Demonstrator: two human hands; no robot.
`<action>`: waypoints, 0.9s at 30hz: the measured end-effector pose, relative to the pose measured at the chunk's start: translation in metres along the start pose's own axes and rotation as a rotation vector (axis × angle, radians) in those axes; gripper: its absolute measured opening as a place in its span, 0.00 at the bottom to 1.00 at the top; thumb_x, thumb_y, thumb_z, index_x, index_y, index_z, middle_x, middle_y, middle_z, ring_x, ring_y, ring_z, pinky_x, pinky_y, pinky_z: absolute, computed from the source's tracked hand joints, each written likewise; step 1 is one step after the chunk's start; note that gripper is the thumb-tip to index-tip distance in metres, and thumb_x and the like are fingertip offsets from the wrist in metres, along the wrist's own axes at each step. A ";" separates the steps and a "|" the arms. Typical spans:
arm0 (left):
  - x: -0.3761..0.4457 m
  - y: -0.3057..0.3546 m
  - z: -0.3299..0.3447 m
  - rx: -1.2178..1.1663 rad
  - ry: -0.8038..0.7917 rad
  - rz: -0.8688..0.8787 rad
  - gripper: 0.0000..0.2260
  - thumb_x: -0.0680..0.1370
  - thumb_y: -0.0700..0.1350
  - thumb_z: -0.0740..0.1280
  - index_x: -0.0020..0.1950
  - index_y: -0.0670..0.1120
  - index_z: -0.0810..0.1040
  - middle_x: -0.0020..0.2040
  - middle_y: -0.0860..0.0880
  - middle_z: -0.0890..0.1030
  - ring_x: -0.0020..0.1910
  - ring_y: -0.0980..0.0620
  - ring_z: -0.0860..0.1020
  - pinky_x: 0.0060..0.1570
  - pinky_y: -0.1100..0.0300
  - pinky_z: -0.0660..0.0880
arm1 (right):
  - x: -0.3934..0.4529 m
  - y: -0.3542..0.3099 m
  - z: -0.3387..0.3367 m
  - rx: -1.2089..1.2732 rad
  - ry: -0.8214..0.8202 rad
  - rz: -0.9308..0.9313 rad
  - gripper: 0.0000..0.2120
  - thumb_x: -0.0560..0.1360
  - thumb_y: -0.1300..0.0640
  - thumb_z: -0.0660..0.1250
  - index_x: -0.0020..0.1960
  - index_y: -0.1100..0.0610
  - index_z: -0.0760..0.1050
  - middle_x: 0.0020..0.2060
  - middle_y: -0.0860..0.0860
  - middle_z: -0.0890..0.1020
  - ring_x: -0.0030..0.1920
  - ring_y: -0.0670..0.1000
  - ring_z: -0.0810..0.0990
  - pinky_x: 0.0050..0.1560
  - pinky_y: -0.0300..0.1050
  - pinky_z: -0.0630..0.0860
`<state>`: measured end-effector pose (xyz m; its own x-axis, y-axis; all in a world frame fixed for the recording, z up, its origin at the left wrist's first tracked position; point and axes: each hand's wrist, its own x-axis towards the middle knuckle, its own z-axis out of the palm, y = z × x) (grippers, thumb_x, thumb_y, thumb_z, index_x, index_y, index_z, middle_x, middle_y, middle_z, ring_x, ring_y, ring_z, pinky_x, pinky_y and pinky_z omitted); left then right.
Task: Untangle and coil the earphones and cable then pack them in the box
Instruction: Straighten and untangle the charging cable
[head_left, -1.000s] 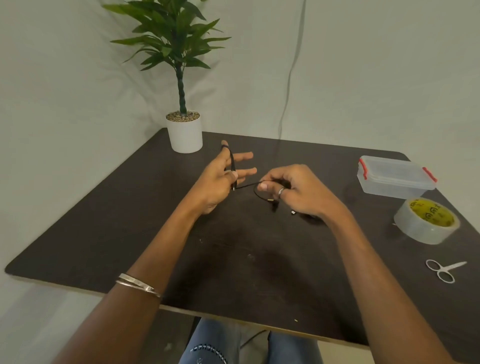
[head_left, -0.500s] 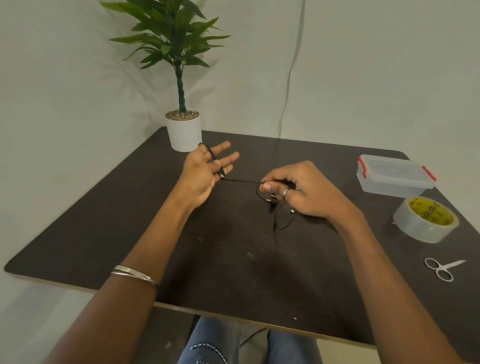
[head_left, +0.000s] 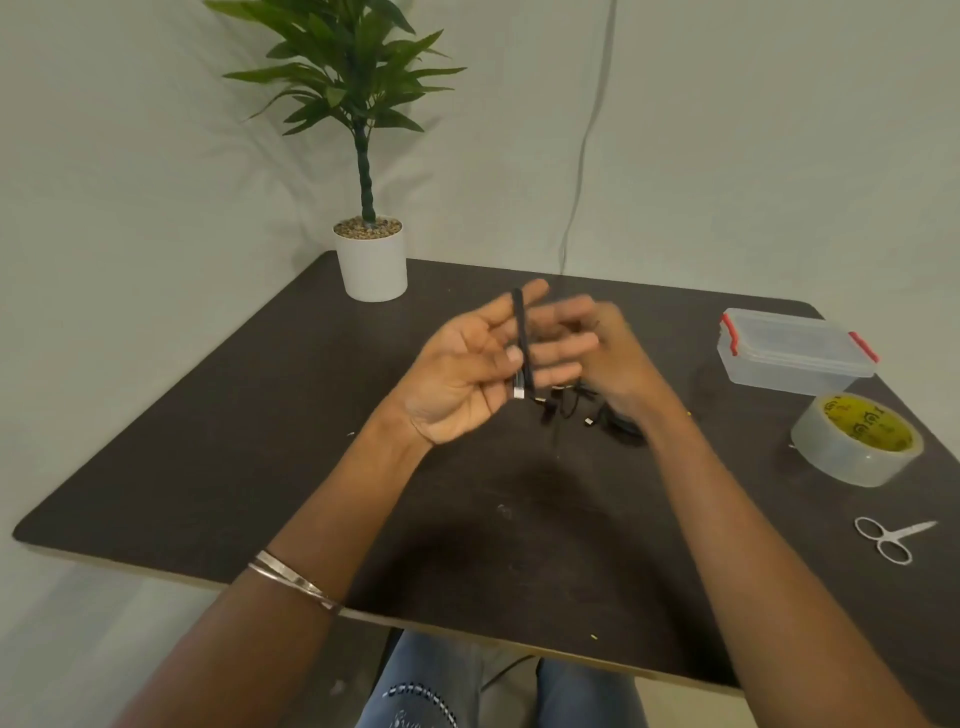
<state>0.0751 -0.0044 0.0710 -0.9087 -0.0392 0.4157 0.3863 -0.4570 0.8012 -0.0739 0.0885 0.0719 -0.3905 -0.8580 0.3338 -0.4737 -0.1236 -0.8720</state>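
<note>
So since half a second ago the left hand (head_left: 462, 379) has swung back toward the middle of the table (head_left: 218, 415), palm up, fingers spread, thumb pinning the black cable (head_left: 521, 338) wound across them. The right hand (head_left: 608, 358) has come up right behind it, too blurred to tell what its fingers are doing. Earphones (head_left: 587, 415) lie tangled under it. The clear box (head_left: 795, 351) at the far right corner is lidded, nothing visible inside.
</note>
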 end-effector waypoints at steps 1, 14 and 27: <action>0.003 0.004 0.000 -0.003 0.061 0.044 0.25 0.76 0.27 0.55 0.73 0.38 0.58 0.70 0.37 0.70 0.65 0.37 0.73 0.66 0.42 0.69 | -0.004 0.006 0.009 0.004 -0.033 0.060 0.10 0.78 0.69 0.60 0.44 0.62 0.79 0.31 0.53 0.78 0.28 0.47 0.74 0.27 0.38 0.70; -0.005 -0.004 -0.036 0.627 0.643 -0.039 0.29 0.80 0.27 0.51 0.78 0.44 0.48 0.67 0.47 0.75 0.58 0.47 0.80 0.64 0.47 0.72 | -0.029 -0.019 0.006 -0.578 -0.137 -0.032 0.05 0.77 0.56 0.67 0.46 0.55 0.82 0.30 0.43 0.78 0.29 0.41 0.75 0.32 0.33 0.69; -0.005 0.000 -0.050 1.270 0.688 -0.072 0.35 0.78 0.27 0.51 0.77 0.46 0.36 0.71 0.48 0.70 0.60 0.57 0.76 0.53 0.74 0.71 | -0.024 -0.019 -0.006 -0.635 -0.110 -0.017 0.10 0.74 0.59 0.72 0.54 0.58 0.82 0.44 0.51 0.84 0.42 0.42 0.79 0.42 0.24 0.70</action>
<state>0.0717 -0.0489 0.0478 -0.6849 -0.6297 0.3666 -0.1177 0.5922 0.7972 -0.0603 0.1139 0.0823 -0.3118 -0.9086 0.2778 -0.8673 0.1529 -0.4737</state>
